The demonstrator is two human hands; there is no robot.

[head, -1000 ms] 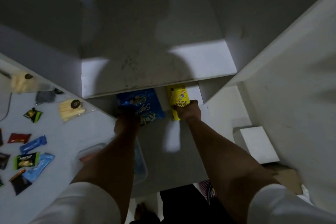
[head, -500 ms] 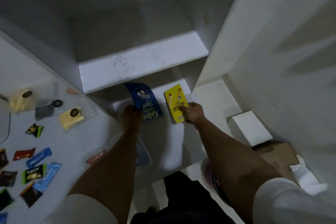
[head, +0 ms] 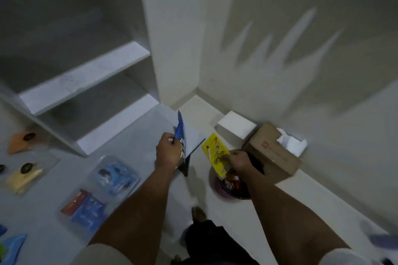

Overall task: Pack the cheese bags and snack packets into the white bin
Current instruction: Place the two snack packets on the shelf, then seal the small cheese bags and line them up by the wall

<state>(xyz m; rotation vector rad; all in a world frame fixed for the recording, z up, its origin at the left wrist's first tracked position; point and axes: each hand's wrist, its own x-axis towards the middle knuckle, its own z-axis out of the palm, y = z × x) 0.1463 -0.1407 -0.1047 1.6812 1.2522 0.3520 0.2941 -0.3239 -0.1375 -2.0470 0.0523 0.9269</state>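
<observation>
Carrying two snack packets away from the shelf unit toward the packing spot

From the head camera, you are gripping the blue packet [head: 180, 135] in your left hand [head: 169, 153], fingers curled round its lower edge, and pinching the yellow packet [head: 216, 155] in your right hand [head: 237, 160] just above a round basket [head: 217, 187] on the floor. Which container is the white bin is unclear, so you are best off settling that before letting go; a clear tray [head: 101, 191] holding blue and red packets is sitting on the desk [head: 43, 206] near your left arm. Cheese bags [head: 22, 175] are lying at the far left of the desk, waiting. Keep both packets flat and lower them one at a time.
</observation>
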